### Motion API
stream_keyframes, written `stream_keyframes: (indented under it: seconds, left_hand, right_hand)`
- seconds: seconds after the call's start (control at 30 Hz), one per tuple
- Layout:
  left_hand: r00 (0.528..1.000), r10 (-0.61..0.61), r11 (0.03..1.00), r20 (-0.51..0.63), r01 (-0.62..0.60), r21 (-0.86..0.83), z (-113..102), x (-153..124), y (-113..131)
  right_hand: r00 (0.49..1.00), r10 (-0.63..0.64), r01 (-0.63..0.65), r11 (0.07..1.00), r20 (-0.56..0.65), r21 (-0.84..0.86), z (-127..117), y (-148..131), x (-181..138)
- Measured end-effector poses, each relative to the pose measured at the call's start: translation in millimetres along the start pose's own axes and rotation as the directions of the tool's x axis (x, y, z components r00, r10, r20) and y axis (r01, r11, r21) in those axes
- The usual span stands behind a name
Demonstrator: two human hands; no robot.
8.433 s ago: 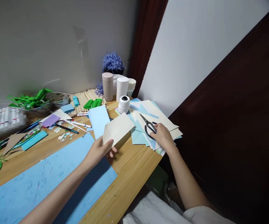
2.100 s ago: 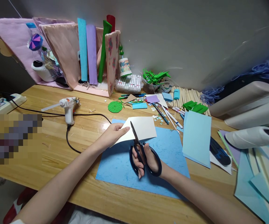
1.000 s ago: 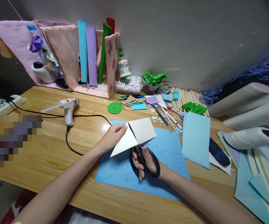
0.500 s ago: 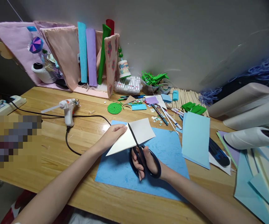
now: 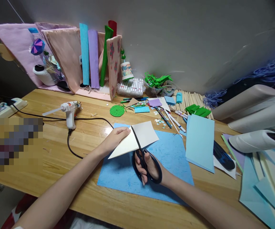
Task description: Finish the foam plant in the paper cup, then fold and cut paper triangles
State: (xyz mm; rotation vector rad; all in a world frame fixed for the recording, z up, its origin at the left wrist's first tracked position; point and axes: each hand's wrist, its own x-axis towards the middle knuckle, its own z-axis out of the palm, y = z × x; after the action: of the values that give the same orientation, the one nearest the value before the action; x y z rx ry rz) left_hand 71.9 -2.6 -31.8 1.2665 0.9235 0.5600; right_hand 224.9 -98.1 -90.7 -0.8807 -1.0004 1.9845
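Note:
Over the blue sheet (image 5: 170, 178) on the table, my left hand (image 5: 114, 138) pinches the upper left part of a cream sheet of paper (image 5: 124, 145). My right hand (image 5: 149, 167) has its fingers through the handles of black scissors (image 5: 160, 173). Their dark blade lies across the paper, its tip close to my left thumb. Right of the blade, the paper's other part (image 5: 148, 133) looks greyer. The lower blade is hidden behind the paper.
A white hot glue gun (image 5: 70, 114) stands at left with its black cable. Behind the blue sheet lie a green disc (image 5: 117, 110), markers (image 5: 163, 117) and paper scraps. Light blue sheets (image 5: 200, 143) and a white roll (image 5: 251, 141) are at right.
The scissor handles have drawn slightly closer together in my right hand. My left hand and the paper stay almost in place.

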Motion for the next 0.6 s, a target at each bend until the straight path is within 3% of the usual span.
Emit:
stream_keyframes:
  seconds: [0.6]
  left_hand:
    - [0.996,-0.031,0.998,0.087,0.035,-0.046,7.2,-3.6,-1.5]
  right_hand:
    - [0.997,-0.042,0.044,0.999,-0.059,0.029,1.4,2.7,-0.5]
